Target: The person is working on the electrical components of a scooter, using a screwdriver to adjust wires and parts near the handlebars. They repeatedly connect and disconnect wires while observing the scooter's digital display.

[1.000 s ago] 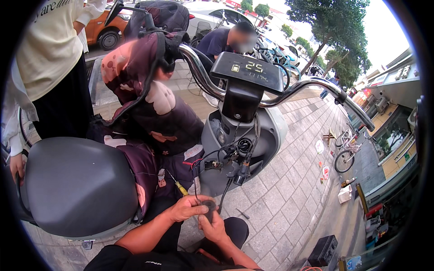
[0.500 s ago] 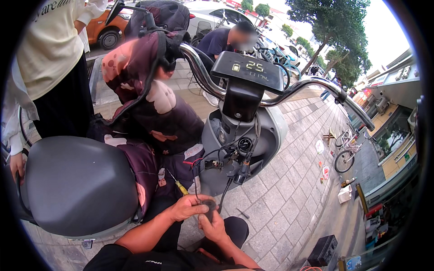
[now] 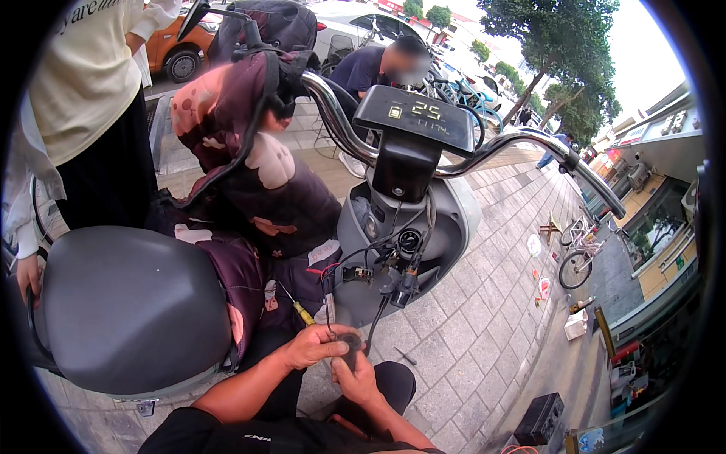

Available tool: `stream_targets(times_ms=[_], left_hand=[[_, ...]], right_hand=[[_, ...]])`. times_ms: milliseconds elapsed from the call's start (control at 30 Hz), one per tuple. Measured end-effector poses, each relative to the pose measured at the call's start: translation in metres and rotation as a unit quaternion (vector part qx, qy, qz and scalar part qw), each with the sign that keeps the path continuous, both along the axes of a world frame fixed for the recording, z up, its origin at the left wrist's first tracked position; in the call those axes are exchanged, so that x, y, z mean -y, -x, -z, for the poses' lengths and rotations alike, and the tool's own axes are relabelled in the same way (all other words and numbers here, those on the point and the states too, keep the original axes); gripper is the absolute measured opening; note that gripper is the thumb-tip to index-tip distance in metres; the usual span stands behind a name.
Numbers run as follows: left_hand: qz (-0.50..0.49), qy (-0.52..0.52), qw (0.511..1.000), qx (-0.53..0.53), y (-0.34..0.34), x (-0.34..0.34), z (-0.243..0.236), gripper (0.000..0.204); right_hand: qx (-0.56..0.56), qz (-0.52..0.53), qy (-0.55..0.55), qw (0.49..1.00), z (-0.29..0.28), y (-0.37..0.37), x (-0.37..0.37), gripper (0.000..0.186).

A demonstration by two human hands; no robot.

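Dark round part (image 3: 351,343) sits low at centre, between the two bare hands, just short of the scooter's grey front body (image 3: 454,208). Left hand (image 3: 316,349) grips it from the left, thumb across its face, fingers round the far side. Right hand (image 3: 360,382) pinches it from below, thumb against the near side. Fingers cover most of it; exact shape can't be told.

Black cable (image 3: 374,324) drops from the scooter to just beside the hands; its lower end is hidden. Red and black wires (image 3: 325,272) hang above the left fingers. Beyond the part, loose wiring and a black ring-shaped fitting (image 3: 409,242) crowd the open front. Yellow-handled screwdriver (image 3: 303,314) lies on the quilted cover (image 3: 280,219), near the left hand; the cover fills the space between seat (image 3: 136,310) and front body. Display (image 3: 414,121) is lit, chrome handlebar (image 3: 522,140) spreads above.

Standing person (image 3: 94,106) at left, one hand on the rail by the seat. Bent-over person (image 3: 359,72) behind the handlebar. Black box (image 3: 541,418) at lower right, well apart.
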State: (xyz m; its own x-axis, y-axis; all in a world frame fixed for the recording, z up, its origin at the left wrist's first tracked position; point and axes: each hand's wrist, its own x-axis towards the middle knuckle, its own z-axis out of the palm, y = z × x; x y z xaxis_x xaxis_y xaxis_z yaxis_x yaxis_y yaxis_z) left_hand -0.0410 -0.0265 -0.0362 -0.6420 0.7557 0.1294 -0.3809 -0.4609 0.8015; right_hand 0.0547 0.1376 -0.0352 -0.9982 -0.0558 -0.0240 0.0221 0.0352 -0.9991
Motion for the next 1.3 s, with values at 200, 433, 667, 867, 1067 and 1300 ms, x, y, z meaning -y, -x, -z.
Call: stream_targets(times_ms=[200, 433, 667, 867, 1067, 1300], left_hand=[[0.005, 0.002, 1.000, 0.001, 0.0007, -0.0011, 0.0023, 0.046], [0.001, 0.003, 1.000, 0.000, 0.0000, -0.0004, -0.0006, 0.046], [-0.004, 0.002, 1.000, -0.018, 0.0004, -0.0004, -0.0004, 0.047], [0.001, 0.004, 1.000, -0.008, 0.0008, -0.0007, 0.0009, 0.046], [0.001, 0.006, 1.000, -0.004, 0.0009, -0.0005, 0.0011, 0.046], [-0.003, 0.006, 1.000, -0.008, 0.0010, -0.0017, 0.0000, 0.046]], right_hand=[[-0.006, -0.002, 0.002, 1.000, 0.0027, -0.0002, -0.0018, 0.021], [0.000, 0.000, 0.002, 1.000, -0.0024, -0.0003, 0.0003, 0.020], [-0.005, -0.001, -0.001, 1.000, 0.0023, 0.0004, -0.0013, 0.020], [0.004, 0.005, 0.000, 1.000, 0.0022, 0.0001, -0.0007, 0.020], [0.000, 0.000, -0.001, 1.000, 0.0017, 0.0004, -0.0011, 0.021], [-0.008, -0.004, -0.016, 1.000, -0.0010, 0.0009, -0.0021, 0.021]])
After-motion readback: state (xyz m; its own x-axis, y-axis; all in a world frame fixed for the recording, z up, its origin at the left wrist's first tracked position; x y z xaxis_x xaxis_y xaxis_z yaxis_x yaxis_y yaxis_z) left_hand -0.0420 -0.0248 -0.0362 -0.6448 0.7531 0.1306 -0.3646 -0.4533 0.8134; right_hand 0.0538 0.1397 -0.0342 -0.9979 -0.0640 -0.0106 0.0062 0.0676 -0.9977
